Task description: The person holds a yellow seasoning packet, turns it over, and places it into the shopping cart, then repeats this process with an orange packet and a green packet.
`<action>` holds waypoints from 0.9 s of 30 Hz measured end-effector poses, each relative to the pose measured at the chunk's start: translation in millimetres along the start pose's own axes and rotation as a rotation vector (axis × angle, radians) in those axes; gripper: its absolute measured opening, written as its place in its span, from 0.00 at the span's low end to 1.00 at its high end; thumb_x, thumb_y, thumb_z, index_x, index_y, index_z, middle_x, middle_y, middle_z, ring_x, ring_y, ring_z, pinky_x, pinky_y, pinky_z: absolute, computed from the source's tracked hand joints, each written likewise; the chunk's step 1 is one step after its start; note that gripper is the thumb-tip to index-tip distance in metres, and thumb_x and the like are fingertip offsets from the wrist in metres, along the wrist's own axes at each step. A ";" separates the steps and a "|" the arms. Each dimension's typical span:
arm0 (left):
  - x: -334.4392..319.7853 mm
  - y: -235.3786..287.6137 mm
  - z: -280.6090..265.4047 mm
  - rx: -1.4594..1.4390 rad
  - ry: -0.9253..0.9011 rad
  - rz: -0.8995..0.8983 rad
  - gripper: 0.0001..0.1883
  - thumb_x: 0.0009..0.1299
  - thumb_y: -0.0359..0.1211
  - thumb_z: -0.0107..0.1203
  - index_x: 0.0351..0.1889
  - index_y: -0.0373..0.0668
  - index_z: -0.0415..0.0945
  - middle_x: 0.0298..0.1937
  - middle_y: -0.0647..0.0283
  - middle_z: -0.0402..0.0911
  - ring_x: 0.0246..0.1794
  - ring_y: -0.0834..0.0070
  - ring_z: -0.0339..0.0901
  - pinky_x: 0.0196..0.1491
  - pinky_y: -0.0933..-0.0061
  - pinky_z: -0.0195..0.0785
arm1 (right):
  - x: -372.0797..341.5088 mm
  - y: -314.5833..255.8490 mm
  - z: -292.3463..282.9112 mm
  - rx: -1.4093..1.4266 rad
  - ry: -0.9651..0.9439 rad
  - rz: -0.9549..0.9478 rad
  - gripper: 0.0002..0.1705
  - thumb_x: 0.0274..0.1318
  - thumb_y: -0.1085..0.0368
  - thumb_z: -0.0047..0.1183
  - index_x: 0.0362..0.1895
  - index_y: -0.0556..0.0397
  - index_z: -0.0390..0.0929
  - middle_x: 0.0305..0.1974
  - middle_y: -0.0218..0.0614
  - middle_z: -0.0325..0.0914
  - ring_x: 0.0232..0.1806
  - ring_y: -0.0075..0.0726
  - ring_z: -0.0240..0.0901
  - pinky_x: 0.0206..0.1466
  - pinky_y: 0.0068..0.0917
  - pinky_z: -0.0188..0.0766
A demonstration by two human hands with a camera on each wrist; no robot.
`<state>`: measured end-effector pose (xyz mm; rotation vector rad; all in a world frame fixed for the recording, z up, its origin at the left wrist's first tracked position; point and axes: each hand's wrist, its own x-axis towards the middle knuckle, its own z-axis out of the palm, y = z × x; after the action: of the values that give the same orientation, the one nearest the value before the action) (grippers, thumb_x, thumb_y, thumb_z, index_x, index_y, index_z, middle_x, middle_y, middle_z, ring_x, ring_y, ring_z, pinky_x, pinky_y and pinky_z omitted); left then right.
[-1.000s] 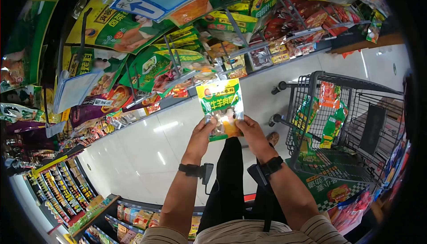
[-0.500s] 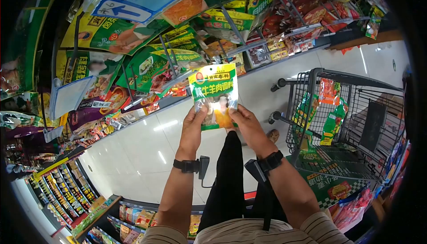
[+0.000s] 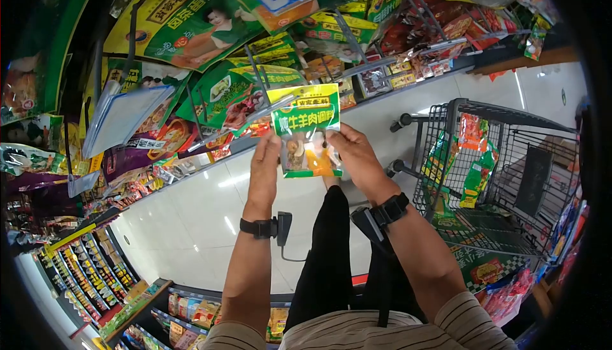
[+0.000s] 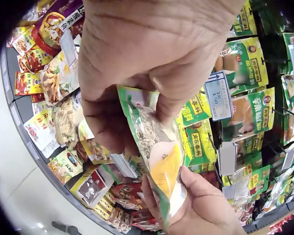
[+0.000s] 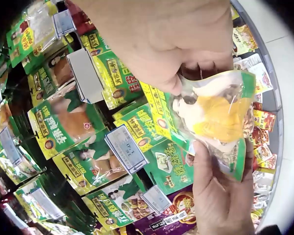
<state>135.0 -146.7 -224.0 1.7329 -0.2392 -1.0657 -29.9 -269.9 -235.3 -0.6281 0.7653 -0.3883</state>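
In the head view a green and yellow seasoning packet with a clear window is held upright in front of the body. My left hand pinches its left edge. On the opposite side my right hand grips the packet, thumb over the front and the other fingers behind it. The left wrist view shows the packet edge-on between both hands, with the left thumb against its front. Dried pieces and a yellow printed patch show on the packet in the right wrist view.
Hanging seasoning packets crowd the shelf in front, with metal hooks and a blue-edged price tag. A wire shopping cart holding several packets stands at the right. Pale floor tiles lie below, and another shelf is behind.
Both hands have raised the packet toward the shelf and a little to the left. My left hand has slid outward from the packet's front to its left edge. The cart has stayed put.
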 end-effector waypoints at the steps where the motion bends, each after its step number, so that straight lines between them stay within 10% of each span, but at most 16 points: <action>1: 5.7 8.8 -0.7 0.019 -0.004 0.073 0.23 0.80 0.45 0.49 0.66 0.42 0.72 0.57 0.65 0.78 0.57 0.77 0.73 0.59 0.71 0.67 | 1.2 0.2 0.6 -0.021 0.025 -0.011 0.16 0.71 0.62 0.49 0.56 0.56 0.79 0.44 0.25 0.80 0.41 0.15 0.71 0.46 0.17 0.68; 6: 30.7 37.1 7.5 -0.006 -0.002 0.184 0.22 0.80 0.42 0.47 0.68 0.44 0.69 0.60 0.64 0.76 0.59 0.74 0.74 0.58 0.69 0.69 | -2.3 -8.8 6.7 -0.136 0.169 0.050 0.14 0.70 0.61 0.51 0.54 0.52 0.81 0.34 0.17 0.74 0.27 0.09 0.58 0.31 0.13 0.59; 9: 46.0 37.2 12.9 -0.053 -0.031 0.208 0.27 0.78 0.45 0.51 0.70 0.41 0.68 0.62 0.60 0.75 0.61 0.72 0.74 0.59 0.69 0.68 | -0.2 -8.2 6.9 -0.099 0.221 -0.007 0.13 0.69 0.64 0.48 0.49 0.57 0.81 0.33 0.25 0.79 0.33 0.15 0.71 0.37 0.17 0.71; 27: 43.1 45.1 19.1 0.004 0.020 0.359 0.25 0.77 0.41 0.52 0.68 0.39 0.69 0.62 0.60 0.75 0.62 0.72 0.71 0.64 0.68 0.63 | 11.3 4.1 0.5 -0.184 0.130 -0.078 0.13 0.71 0.62 0.47 0.49 0.56 0.80 0.37 0.22 0.78 0.36 0.12 0.69 0.41 0.16 0.70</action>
<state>160.3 -205.3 -210.5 1.6260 -0.5187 -0.7847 -21.5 -272.7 -243.6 -0.8130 0.9093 -0.4363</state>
